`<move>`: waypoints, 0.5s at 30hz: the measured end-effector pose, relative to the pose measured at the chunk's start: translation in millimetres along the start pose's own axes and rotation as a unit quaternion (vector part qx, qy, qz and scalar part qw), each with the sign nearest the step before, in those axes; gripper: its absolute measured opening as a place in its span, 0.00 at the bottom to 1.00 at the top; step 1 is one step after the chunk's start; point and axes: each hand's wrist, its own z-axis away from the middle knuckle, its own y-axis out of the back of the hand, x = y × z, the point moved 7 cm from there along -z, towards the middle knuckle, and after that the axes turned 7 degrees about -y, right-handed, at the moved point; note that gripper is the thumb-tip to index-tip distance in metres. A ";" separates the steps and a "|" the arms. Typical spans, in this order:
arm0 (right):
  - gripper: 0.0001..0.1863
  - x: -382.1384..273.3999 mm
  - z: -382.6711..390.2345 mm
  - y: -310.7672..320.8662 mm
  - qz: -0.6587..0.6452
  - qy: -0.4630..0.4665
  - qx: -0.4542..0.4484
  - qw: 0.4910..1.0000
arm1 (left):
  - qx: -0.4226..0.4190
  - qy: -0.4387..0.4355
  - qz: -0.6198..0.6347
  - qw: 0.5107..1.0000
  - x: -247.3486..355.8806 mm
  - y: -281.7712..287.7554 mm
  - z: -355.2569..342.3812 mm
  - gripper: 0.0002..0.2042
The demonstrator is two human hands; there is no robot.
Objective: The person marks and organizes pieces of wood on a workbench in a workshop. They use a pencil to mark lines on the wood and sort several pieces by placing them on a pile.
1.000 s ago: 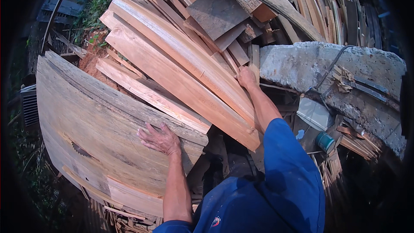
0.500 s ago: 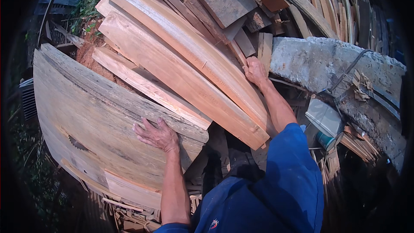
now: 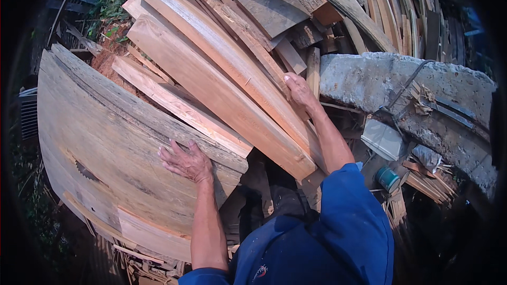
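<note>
Left hand (image 3: 186,161) lies flat, fingers spread, on the wide grey board (image 3: 105,148). Right hand (image 3: 299,91) clasps the long pale plank (image 3: 222,95), just beside the concrete slab (image 3: 380,82).

My left hand (image 3: 186,161) lies flat, fingers spread, arm bare. My right hand (image 3: 299,89) reaches forward, palm down, arm outstretched.

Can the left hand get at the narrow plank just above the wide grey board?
Probably yes. The left hand lies flat on the grey board, and the narrow plank runs bare right beside its fingertips, with nothing lying over that stretch.
</note>
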 end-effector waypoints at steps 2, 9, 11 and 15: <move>0.21 -25.4 28.2 -16.3 -0.170 -0.079 -0.146 0.971 | -0.006 0.006 -0.020 1.000 -8.3 -3.2 3.0 0.33; 0.34 -90.9 134.1 -11.5 -0.536 -0.137 -0.415 0.722 | -0.012 0.010 -0.021 1.000 2.0 1.5 -0.1 0.32; 0.36 -108.9 153.4 -18.9 -0.550 -0.154 -0.412 0.710 | -0.015 0.011 -0.024 1.000 -1.1 4.0 -0.1 0.32; 0.35 -112.4 167.8 -35.4 -0.529 -0.143 -0.402 0.734 | -0.003 0.015 -0.028 1.000 0.2 8.2 -1.8 0.31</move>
